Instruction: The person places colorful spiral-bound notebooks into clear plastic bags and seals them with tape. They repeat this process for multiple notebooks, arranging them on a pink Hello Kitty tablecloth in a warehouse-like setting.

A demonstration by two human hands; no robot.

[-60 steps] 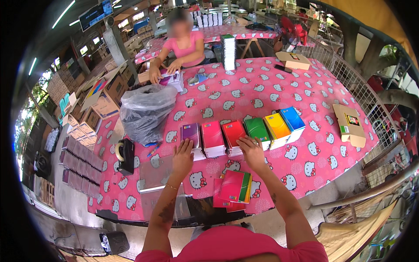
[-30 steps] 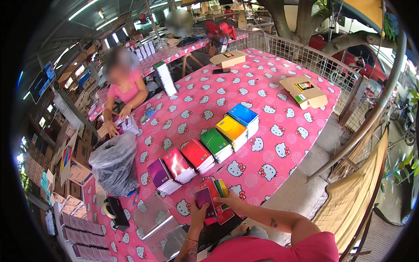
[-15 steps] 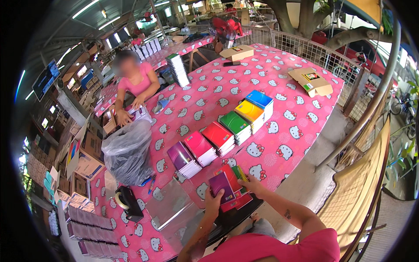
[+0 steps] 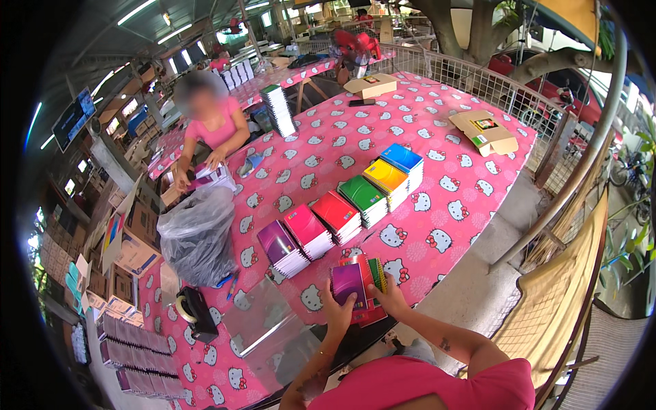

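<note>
Near the table's front edge, my left hand (image 4: 339,313) is closed on a small purple notebook (image 4: 347,283). My right hand (image 4: 389,298) grips a green spiral notebook (image 4: 376,275) beside it, with a yellow edge showing along its spiral side. Red notebooks (image 4: 369,316) lie under and between these two, partly covered by them and my fingers. Just beyond my hands runs a slanting row of spiral notebook stacks: purple (image 4: 279,242), pink (image 4: 307,224), red (image 4: 336,211), green (image 4: 362,195), yellow (image 4: 386,176) and blue (image 4: 401,158).
Clear plastic sheets (image 4: 263,328) lie left of my hands, near a black tape dispenser (image 4: 198,318), pens (image 4: 229,283) and a grey plastic bag (image 4: 198,236). Across the pink table (image 4: 321,164), a co-worker (image 4: 213,126) handles notebooks. Flattened cardboard boxes (image 4: 484,132) lie far right.
The green notebook in my right hand has come closer against the purple one, and the small notebooks sit closer together. The co-worker's hand has shifted at their notebooks. The view has tilted slightly.
</note>
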